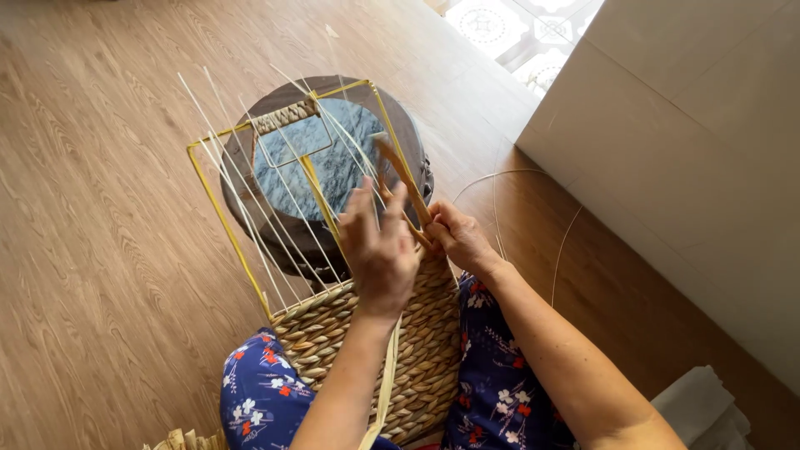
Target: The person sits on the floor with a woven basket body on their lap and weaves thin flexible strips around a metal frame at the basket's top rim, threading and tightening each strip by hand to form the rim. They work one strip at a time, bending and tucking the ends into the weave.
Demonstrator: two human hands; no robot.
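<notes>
Two hands meet at the frame's centre: the left hand (379, 250) has its fingers spread loosely among the pale upright strands (275, 217), while the right hand (460, 237) pinches a flat tan strip (404, 179) (angled up and left). Below them, centre-bottom, sits the woven basket wall (367, 342) inside a yellow wire frame (225, 217), resting between floral-trousered knees, with a round dark stool (283, 242) behind.

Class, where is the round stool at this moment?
In the head view, the stool stands on the wood floor at upper centre, behind the yellow frame, just beyond the left hand and right hand.
</notes>
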